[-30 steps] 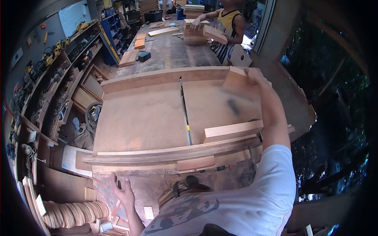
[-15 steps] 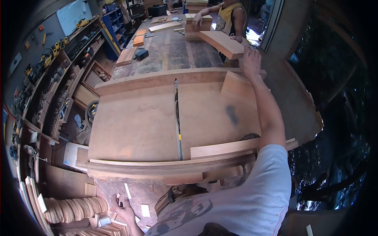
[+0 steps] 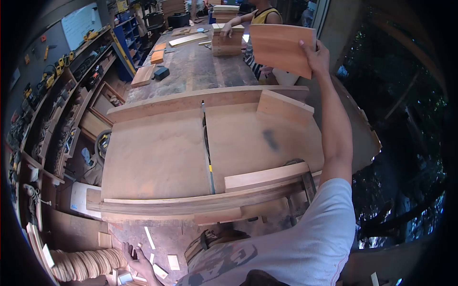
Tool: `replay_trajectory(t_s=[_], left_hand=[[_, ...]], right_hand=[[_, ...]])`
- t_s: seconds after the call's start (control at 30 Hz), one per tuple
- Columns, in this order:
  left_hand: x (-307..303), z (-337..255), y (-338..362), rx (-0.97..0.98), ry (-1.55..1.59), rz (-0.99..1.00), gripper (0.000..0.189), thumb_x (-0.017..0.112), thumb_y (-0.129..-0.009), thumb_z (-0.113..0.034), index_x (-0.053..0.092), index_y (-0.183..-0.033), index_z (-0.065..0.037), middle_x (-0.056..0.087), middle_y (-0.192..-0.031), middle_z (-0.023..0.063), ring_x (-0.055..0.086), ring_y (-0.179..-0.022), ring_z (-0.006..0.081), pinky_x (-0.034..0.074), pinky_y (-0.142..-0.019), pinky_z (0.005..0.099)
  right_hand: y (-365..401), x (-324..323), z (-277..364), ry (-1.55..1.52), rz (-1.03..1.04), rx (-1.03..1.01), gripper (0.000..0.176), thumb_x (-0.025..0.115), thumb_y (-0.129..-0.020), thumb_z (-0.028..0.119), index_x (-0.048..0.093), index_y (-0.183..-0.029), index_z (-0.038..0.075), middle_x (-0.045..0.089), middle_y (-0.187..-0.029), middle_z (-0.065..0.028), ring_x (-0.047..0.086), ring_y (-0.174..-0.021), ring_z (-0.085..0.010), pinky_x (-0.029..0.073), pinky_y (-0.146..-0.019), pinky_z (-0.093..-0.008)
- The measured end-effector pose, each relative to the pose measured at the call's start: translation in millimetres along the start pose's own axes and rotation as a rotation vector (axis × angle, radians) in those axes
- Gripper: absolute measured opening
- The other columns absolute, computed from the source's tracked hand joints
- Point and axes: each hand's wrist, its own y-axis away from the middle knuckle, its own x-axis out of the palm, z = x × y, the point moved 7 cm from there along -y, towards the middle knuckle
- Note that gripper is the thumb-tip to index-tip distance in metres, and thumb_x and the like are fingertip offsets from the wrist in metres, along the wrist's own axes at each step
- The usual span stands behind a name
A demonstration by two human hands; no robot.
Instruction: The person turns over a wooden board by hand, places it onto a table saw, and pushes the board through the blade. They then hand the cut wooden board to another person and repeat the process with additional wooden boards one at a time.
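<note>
A woodshop's table-saw sled (image 3: 157, 157) fills mid-frame; upper right, the right hand (image 3: 316, 56) grips a board (image 3: 279, 45); lower left, the left hand (image 3: 136, 261) hangs open above offcuts (image 3: 172, 262).

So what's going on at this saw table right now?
At a saw sled, the wearer's right hand holds a flat wooden board up in the air above the sled's far side. The left hand is low, open, by small wood offcuts near a stack of round discs. At the far bench, another person has a hand on a pile of blocks.
</note>
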Motion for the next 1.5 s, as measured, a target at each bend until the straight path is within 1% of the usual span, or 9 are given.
replay_trajectory(t_s=[0.23,0.5,0.67,0.8,1.23,1.3,1.37,1.43,1.5], left_hand=[[6.6,-26.1,-46.7,0.170,0.123,0.026,0.040,0.062,-0.105,-0.008,0.057,-0.143,0.005,0.061,-0.144,0.0148,0.063,-0.116,0.0238,0.052,-0.102,0.0361],[15.5,-91.4,-74.9,0.335,0.458,0.183,0.033,0.059,-0.107,-0.007,0.061,-0.138,0.004,0.063,-0.140,0.0153,0.064,-0.118,0.0230,0.052,-0.106,0.0356],[33.3,-187.1,-59.8,0.522,0.593,0.478,0.046,0.065,-0.105,-0.017,0.055,-0.145,0.003,0.062,-0.143,0.0180,0.061,-0.131,0.0261,0.048,-0.112,0.0392],[37.1,-231.1,-53.7,0.615,0.634,0.601,0.071,0.068,-0.103,-0.035,0.041,-0.155,0.006,0.055,-0.150,0.0218,0.052,-0.142,0.0294,0.043,-0.116,0.0441],[-42.8,-131.9,-82.4,0.286,0.579,0.693,0.073,0.089,-0.087,-0.030,0.054,-0.140,0.006,0.069,-0.126,0.0164,0.065,-0.120,0.0231,0.051,-0.108,0.0376],[-49.8,-112.2,-87.0,0.300,0.561,0.636,0.069,0.089,-0.087,-0.027,0.056,-0.140,0.003,0.070,-0.127,0.0143,0.064,-0.122,0.0240,0.050,-0.109,0.0380],[-77.9,-127.7,-91.2,0.765,0.300,0.271,0.057,0.089,-0.084,-0.018,0.059,-0.130,-0.003,0.070,-0.128,0.0136,0.064,-0.125,0.0309,0.049,-0.111,0.0443],[-99.6,-131.5,-92.0,1.131,0.113,0.041,0.053,0.088,-0.081,-0.015,0.060,-0.125,-0.009,0.068,-0.132,0.0140,0.062,-0.129,0.0347,0.049,-0.111,0.0476],[-111.9,-126.5,-84.1,1.183,0.064,-0.154,0.050,0.087,-0.080,-0.015,0.060,-0.122,-0.013,0.063,-0.135,0.0149,0.059,-0.131,0.0367,0.050,-0.111,0.0486]], right_hand=[[76.0,-101.5,22.7,-0.588,-0.029,0.295,0.061,0.078,-0.095,0.043,0.067,-0.122,-0.011,0.073,-0.108,-0.0160,0.072,-0.093,-0.0206,0.057,-0.084,-0.0336],[211.6,-135.3,151.3,-0.709,0.044,0.113,0.056,0.073,-0.099,0.043,0.065,-0.125,-0.007,0.072,-0.112,-0.0119,0.069,-0.099,-0.0163,0.055,-0.087,-0.0304],[298.0,-92.9,218.5,-0.805,0.159,-0.068,0.054,0.074,-0.099,0.041,0.066,-0.124,-0.007,0.072,-0.114,-0.0109,0.066,-0.100,-0.0145,0.052,-0.087,-0.0298],[361.0,-33.0,264.3,-0.961,0.258,0.027,0.052,0.074,-0.100,0.039,0.066,-0.125,-0.007,0.072,-0.115,-0.0114,0.066,-0.102,-0.0153,0.052,-0.089,-0.0305],[468.0,104.5,335.3,-1.032,0.843,0.344,0.070,0.079,-0.095,0.047,0.059,-0.136,-0.006,0.069,-0.125,-0.0170,0.066,-0.114,-0.0220,0.053,-0.098,-0.0361],[469.9,103.8,342.5,-1.019,0.914,0.134,0.061,0.088,-0.087,0.038,0.066,-0.127,-0.002,0.070,-0.125,-0.0166,0.066,-0.118,-0.0257,0.053,-0.103,-0.0399],[472.1,92.5,366.7,-0.965,0.881,-0.356,0.060,0.093,-0.077,0.030,0.070,-0.127,0.006,0.072,-0.127,-0.0143,0.063,-0.124,-0.0298,0.050,-0.106,-0.0433],[480.2,68.4,389.6,-0.732,0.691,-0.688,0.048,0.090,-0.075,0.021,0.077,-0.121,0.021,0.068,-0.137,-0.0103,0.055,-0.132,-0.0338,0.047,-0.109,-0.0465],[499.0,60.8,393.6,-0.481,0.441,-0.897,0.040,0.086,-0.078,0.019,0.079,-0.117,0.025,0.066,-0.141,-0.0086,0.052,-0.135,-0.0344,0.046,-0.109,-0.0476]])
